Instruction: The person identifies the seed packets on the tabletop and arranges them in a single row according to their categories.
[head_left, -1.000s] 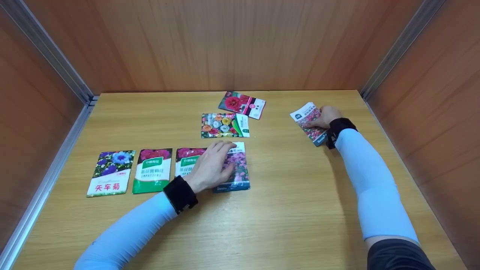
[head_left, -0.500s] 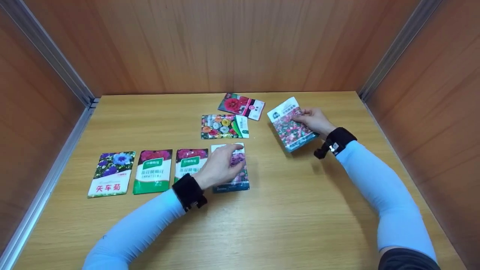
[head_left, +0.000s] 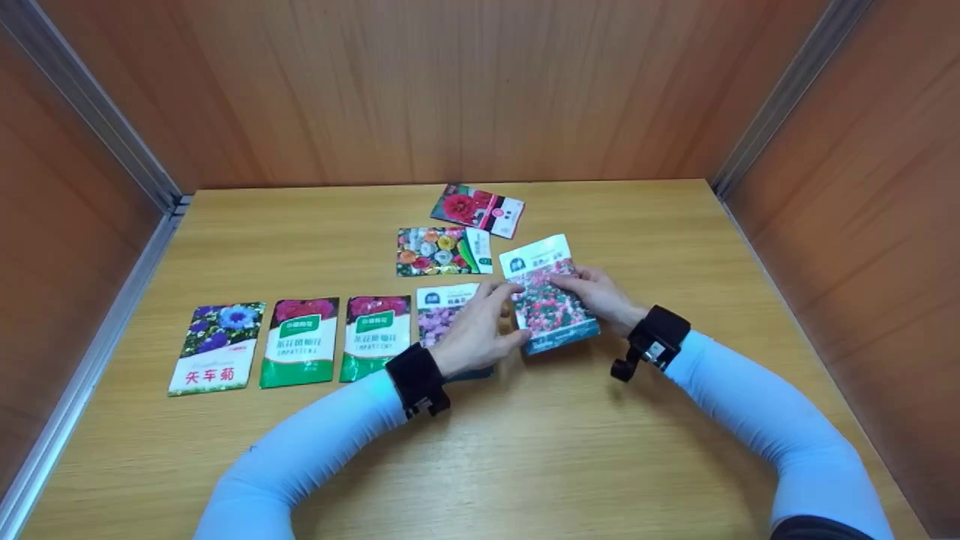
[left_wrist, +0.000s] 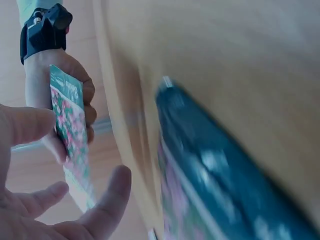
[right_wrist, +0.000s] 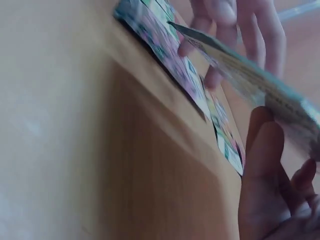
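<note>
Beside the purple-flower packet (head_left: 436, 319), which lies flat on the desk (head_left: 570, 457), the person's right hand (head_left: 606, 300) holds a pink-flower packet (head_left: 547, 304). This one is a little raised and tilted, just to the right of the purple-flower packet. The thumb is clamped on its front and the other fingers are behind its edge. The left hand (head_left: 480, 330) is above the purple-flower packet and hides a good part of it; its fingers are spread apart, pointing to the held packet. Whether their tips touch it, one cannot say surely.

To the left of the purple-flower packet lie, in one row, a green-and-white packet (head_left: 375, 337), then its twin packet (head_left: 298, 343), and at the end a blue-flower packet (head_left: 217, 349), so this side is occupied. Just behind the purple-flower packet, a mixed-flower packet (head_left: 435, 251) lies sideways, and farther behind, a red-flower packet (head_left: 476, 208) lies askew near the back wall (head_left: 450, 90). To the right of the purple-flower packet, past the right hand, bare desk goes up to the right wall (head_left: 847, 247); in front of it, bare desk also extends widely.
</note>
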